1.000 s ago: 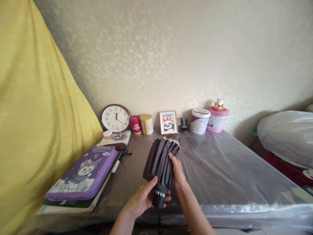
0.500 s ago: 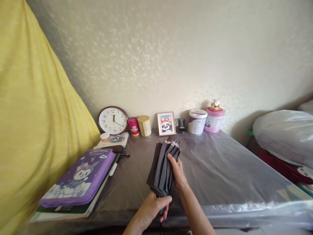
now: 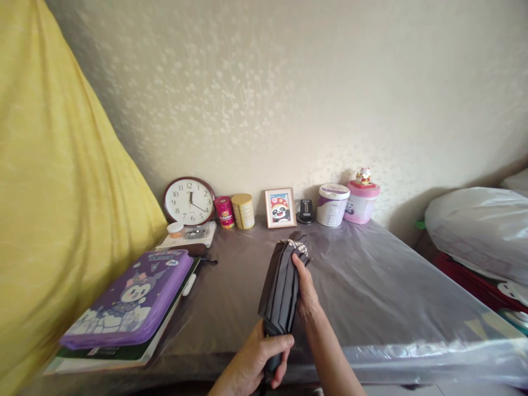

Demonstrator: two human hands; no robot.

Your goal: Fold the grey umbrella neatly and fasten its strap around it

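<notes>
Umbrella [image 3: 279, 297] is held in two hands on the near side of the frame [image 3: 280, 208], above the near part of the bench [image 3: 379, 297], its patterned end pointing toward the frame. The left hand [image 3: 259, 356] is farther from the frame, fingers clamped round the handle [image 3: 273, 362] with the thumb laid across. The right hand [image 3: 307, 291], on the side of the umbrella nearer the frame, looks clamped on the pleats [image 3: 281, 291], thumb on top close to the patterned end. Judging by how it lies, the collapsing is done: the shaft is short and the pleats are gathered into a fairly slim bundle. Securing appears left undone, since no band can be seen fastened round the cloth, though one could lie on the far side. Much is hidden: the right hand's other fingers are behind the cloth, the left hand covers most of the handle, and a dark cord [image 3: 263, 385] below it runs out at the bottom edge. Both forearms are cut off there too. Just right of the frame, a small black object [image 3: 306, 211] is hard to identify.
</notes>
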